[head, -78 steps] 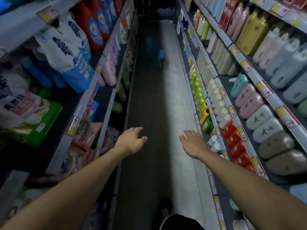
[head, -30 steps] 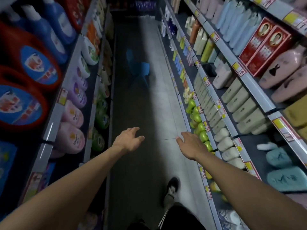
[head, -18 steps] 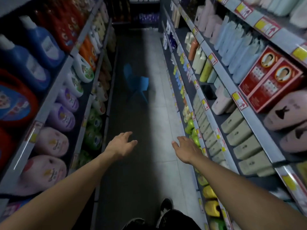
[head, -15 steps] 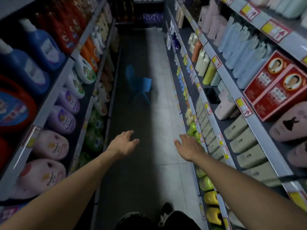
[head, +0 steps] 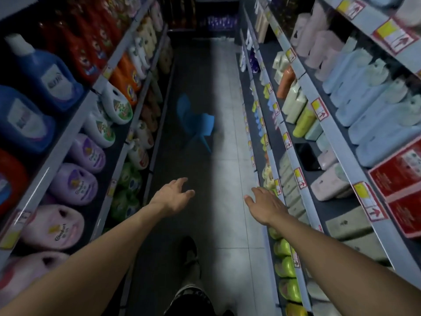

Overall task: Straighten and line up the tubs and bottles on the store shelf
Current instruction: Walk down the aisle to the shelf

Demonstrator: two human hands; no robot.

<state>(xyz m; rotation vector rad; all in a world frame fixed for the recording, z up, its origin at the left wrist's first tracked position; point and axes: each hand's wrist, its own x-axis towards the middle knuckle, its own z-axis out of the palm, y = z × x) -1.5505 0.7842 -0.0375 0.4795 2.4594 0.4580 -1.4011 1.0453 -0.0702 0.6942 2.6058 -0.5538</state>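
I stand in a narrow aisle between two stocked shelf racks. My left hand and my right hand stretch forward over the floor, fingers relaxed, holding nothing. The left rack carries blue detergent bottles, purple softener bottles and pink bottles. On the right rack stand pale blue bottles, beige bottles, red boxes and green bottles low down. My right hand hovers close to the right rack's lower shelf edge.
A blue plastic chair stands in the middle of the aisle ahead. Grey floor tiles run between the racks. My foot in a dark shoe is below my hands. More shelves close the aisle's far end.
I have walked forward along the aisle; the shelves slid past and the blue chair is nearer. Both hands stay outstretched and empty.
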